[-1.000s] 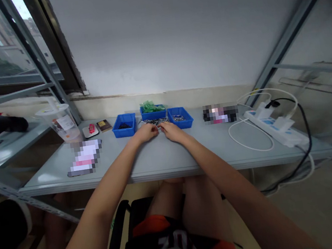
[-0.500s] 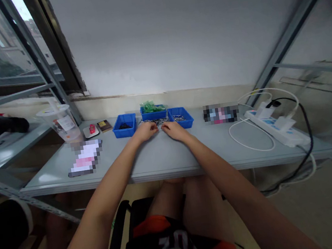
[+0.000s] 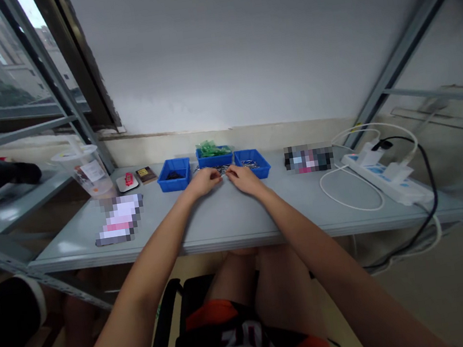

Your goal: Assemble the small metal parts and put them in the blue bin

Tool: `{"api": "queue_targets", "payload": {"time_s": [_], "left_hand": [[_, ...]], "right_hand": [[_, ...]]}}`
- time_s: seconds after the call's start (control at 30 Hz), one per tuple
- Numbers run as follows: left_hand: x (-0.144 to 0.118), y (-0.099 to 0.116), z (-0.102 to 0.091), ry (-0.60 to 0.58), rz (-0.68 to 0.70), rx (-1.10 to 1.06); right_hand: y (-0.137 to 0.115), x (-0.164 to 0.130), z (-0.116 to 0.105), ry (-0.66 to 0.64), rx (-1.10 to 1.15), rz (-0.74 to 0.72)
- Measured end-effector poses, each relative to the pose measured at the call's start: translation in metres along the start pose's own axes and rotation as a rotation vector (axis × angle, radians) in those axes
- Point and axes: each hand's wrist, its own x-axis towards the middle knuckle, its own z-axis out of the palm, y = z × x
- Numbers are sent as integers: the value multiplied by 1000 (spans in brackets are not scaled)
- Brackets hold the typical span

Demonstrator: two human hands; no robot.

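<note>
My left hand (image 3: 205, 182) and my right hand (image 3: 241, 179) face each other just above the grey desk, fingertips pinched and almost meeting. Whatever they hold is too small to make out. Behind the fingers lies a pile of thin, shiny metal pieces (image 3: 223, 169). Three blue trays surround it. The left tray (image 3: 164, 187) contains small dark pieces. In the back tray (image 3: 212, 160) are clear green pieces (image 3: 212, 148), heaped above its rim. More thin metal pieces lie in the right tray (image 3: 263, 173), beside my right hand.
A phone (image 3: 119, 220) and a lidded plastic cup (image 3: 91, 174) are at the left, near a small white dish (image 3: 127, 183) and a dark box (image 3: 146, 175). To the right are a blurred-out object (image 3: 308, 159), a white cable and a power strip (image 3: 389, 179). Part of another person shows at far left.
My hands stay in nearly the same place, with the right fingertips shifted slightly. Another person's fingers have come into view at the far left edge.
</note>
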Motion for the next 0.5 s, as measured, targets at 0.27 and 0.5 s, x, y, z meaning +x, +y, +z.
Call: {"api": "queue_targets", "payload": {"time_s": [0.27,0.5], "left_hand": [[4,7,-3,140,-20,-197],[4,3,1,157,18,-239]], "right_hand": [[2,-1,1,-103,100,-27],[-1,-3,7,-168,92,-59]]}}
